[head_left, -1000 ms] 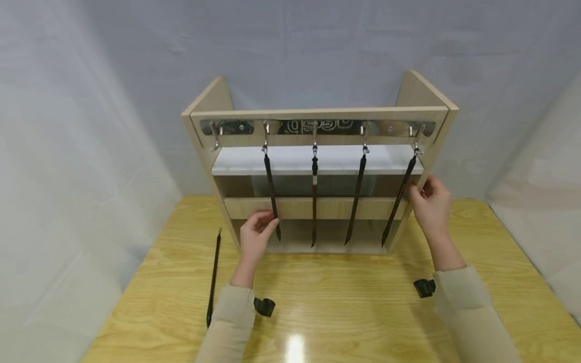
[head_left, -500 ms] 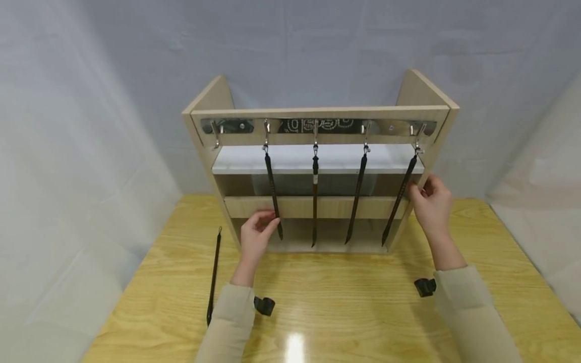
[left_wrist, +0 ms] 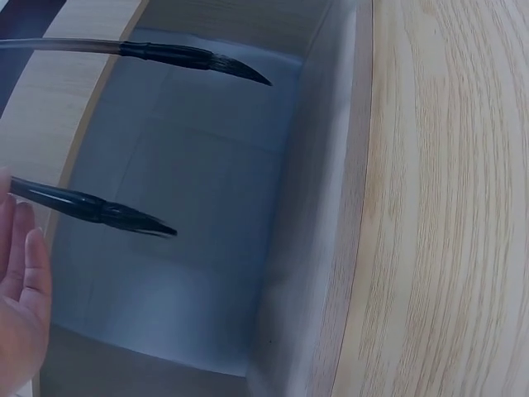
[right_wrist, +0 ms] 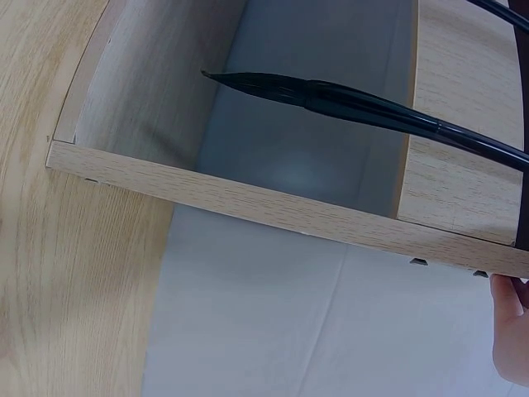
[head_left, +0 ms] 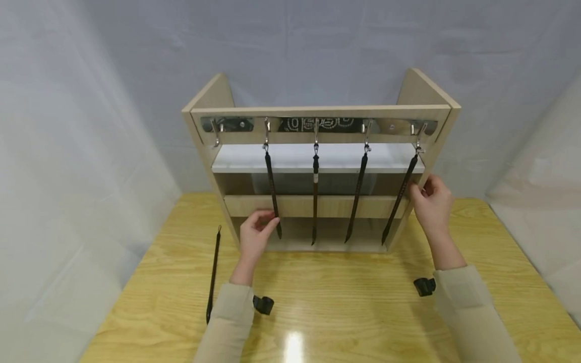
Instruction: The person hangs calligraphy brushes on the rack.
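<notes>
My left hand (head_left: 255, 234) pinches the lower handle of a dark calligraphy brush (head_left: 271, 184), which hangs by its loop from a metal hook. In the left wrist view that brush's black tip (left_wrist: 132, 218) points down, free of the fingers. My right hand (head_left: 433, 206) grips the right side panel (head_left: 412, 199) of a small wooden shelf (head_left: 254, 205), its thumb by the front edge. Beside that thumb hangs the rightmost brush (head_left: 399, 199). Two more brushes hang between, a middle one (head_left: 315, 196) and another (head_left: 356, 196) to its right.
Along the shelf's upper board runs a metal hook rail (head_left: 263, 124); its leftmost hook (head_left: 215, 135) bears no brush. One more brush (head_left: 213, 275) lies on the wooden table (head_left: 345, 302), left of my left forearm. Pale cloth (head_left: 113, 101) encloses the back and sides.
</notes>
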{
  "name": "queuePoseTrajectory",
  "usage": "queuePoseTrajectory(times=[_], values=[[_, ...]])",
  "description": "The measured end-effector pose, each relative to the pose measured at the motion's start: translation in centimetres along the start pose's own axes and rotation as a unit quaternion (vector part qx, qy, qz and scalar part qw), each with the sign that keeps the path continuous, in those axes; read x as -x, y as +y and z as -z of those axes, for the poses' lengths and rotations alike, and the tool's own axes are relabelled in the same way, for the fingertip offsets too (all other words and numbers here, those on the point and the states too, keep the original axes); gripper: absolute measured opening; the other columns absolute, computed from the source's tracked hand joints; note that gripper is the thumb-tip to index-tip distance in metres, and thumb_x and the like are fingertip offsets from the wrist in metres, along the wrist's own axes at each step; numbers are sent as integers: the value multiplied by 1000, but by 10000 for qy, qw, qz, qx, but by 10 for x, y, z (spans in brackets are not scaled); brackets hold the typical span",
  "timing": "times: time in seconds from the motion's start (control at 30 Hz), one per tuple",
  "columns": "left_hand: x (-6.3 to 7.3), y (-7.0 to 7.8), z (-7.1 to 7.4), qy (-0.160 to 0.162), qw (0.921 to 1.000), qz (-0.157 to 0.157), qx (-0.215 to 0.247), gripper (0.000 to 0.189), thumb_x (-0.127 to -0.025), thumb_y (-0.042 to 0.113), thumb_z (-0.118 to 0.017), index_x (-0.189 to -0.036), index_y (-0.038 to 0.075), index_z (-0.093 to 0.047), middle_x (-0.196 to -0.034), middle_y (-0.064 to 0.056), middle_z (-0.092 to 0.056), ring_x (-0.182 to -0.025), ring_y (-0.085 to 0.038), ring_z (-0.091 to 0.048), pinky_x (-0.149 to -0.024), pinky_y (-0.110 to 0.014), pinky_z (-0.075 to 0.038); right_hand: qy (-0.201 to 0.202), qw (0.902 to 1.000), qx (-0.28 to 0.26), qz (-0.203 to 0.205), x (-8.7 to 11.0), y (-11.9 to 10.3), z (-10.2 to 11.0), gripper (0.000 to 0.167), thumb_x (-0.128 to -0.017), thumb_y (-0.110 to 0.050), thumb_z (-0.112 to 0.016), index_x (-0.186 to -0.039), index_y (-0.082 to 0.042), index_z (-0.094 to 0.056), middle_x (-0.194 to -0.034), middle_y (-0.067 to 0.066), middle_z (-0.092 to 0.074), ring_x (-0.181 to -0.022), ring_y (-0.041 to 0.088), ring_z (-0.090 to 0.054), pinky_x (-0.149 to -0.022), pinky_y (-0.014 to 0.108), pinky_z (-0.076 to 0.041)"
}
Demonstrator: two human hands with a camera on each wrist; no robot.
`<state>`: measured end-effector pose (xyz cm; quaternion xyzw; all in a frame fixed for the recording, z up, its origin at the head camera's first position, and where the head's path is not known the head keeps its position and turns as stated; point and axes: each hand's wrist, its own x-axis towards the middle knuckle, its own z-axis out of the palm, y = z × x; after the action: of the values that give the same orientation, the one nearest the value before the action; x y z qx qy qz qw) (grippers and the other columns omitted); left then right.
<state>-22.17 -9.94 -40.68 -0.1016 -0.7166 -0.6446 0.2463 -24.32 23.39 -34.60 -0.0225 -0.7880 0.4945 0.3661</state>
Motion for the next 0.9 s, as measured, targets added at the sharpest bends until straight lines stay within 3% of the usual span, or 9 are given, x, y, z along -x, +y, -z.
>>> queuePoseTrajectory(times=[0.2, 0.47, 0.7, 0.9], values=[[2, 2, 8, -152, 9997, 65, -187, 17, -76, -3, -65, -90, -11, -60, -91, -23, -61, -78, -4, -55, -66, -15, -48, -2, 10000, -82, 12, 0, 0, 0, 21, -79, -1, -54, -93, 14, -57, -84, 22, -60, -69, -8, -49, -63, 5, -42], [7, 4, 24, -384, 9980, 377, -329, 19, -76, -5, -64, -92, -12, -58, -91, -24, -59, -77, -2, -53, -67, -15, -47, 6, 10000, -95, 9, 0, 2, 0, 21, -79, -2, -56, -93, 14, -57, -85, 22, -60, -69, -8, -50, -62, 5, -42], [17, -21, 52, -542, 9938, 438, -866, 18, -77, 4, -66, -92, -4, -61, -92, -17, -61, -79, -13, -57, -67, -20, -49, -2, 10000, -40, -29, 1, 2, 0, 22, -79, -3, -54, -93, 14, -57, -84, 22, -60, -68, -8, -49, -60, 4, -41], [24, -29, 76, -538, 9912, 268, -1178, 15, -77, 4, -67, -89, -3, -62, -89, -17, -62, -78, -12, -57, -64, -19, -50, -3, 9999, 130, -37, 0, 2, 0, 22, -79, -4, -55, -94, 13, -57, -85, 23, -60, -69, -10, -48, -60, 4, -40]])
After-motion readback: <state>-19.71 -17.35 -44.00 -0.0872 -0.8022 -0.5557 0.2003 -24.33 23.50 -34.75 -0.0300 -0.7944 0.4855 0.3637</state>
